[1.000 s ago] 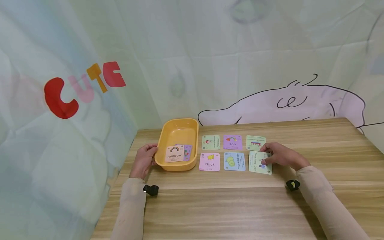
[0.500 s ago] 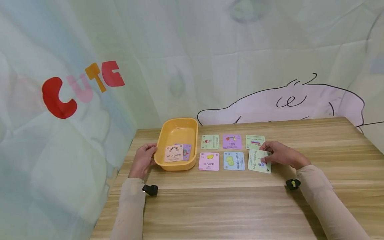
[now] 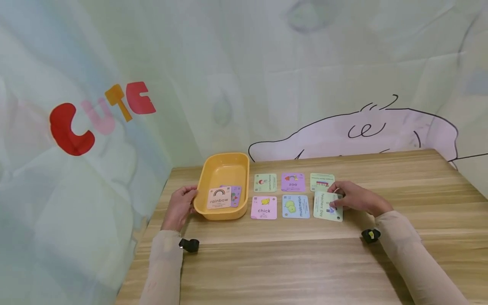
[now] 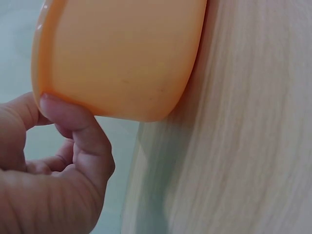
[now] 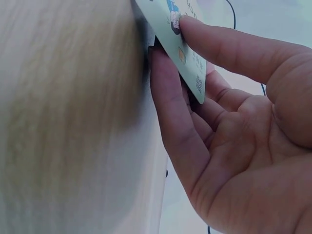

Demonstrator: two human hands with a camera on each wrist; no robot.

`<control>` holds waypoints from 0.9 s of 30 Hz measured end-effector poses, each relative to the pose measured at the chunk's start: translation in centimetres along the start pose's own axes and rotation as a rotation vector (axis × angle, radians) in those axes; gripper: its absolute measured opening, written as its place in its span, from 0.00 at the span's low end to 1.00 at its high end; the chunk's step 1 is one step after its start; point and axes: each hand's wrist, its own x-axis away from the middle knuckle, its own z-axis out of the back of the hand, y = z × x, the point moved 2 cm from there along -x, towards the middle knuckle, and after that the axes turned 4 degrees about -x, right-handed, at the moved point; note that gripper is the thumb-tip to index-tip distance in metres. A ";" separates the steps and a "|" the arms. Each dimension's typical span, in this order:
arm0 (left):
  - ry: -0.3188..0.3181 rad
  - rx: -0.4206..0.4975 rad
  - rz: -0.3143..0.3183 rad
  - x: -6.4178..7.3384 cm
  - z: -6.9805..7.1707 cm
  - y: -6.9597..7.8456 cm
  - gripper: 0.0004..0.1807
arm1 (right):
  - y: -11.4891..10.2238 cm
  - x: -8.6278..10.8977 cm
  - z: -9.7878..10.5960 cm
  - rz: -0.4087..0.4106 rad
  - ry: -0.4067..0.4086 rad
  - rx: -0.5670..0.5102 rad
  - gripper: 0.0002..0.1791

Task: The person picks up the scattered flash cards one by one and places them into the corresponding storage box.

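Observation:
My left hand (image 3: 181,207) pinches the side rim of a yellow plastic tray (image 3: 204,180), thumb on one face of the rim in the left wrist view. Inside the tray a rainbow card (image 3: 219,203) overlaps a purple card (image 3: 238,195). My right hand (image 3: 352,197) pinches a pale green Teachers' Day card (image 3: 322,212) between thumb and fingers. In the right wrist view that card (image 5: 168,41) is tilted, its edge near the wooden surface. Just behind it lies another green card (image 3: 318,178), partly covered by my fingers.
Beside the tray lie a green Lantern Festival card (image 3: 261,187), a purple zoo card (image 3: 288,188), a pink chick card (image 3: 257,215) and a blue muskmelon card (image 3: 299,210), in two rows. The wooden table (image 3: 274,271) meets a printed cloth backdrop (image 3: 228,63) at its far edge.
The view has shifted slightly. Both hands keep their holds, the left on the tray rim and the right on the Teachers' Day card; the cards stay in place.

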 end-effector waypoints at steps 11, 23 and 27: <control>-0.009 0.012 0.001 0.0 0.2 -0.1 0.21 | -0.2 0.0 0.0 -0.001 -0.009 0.038 0.20; -0.009 0.020 -0.004 -0.1 0.2 -0.1 0.20 | -0.1 -0.1 0.1 -0.002 -0.022 0.037 0.20; -0.010 0.022 -0.005 -0.1 0.2 -0.1 0.20 | 0.1 -0.1 0.2 -0.002 -0.024 0.023 0.20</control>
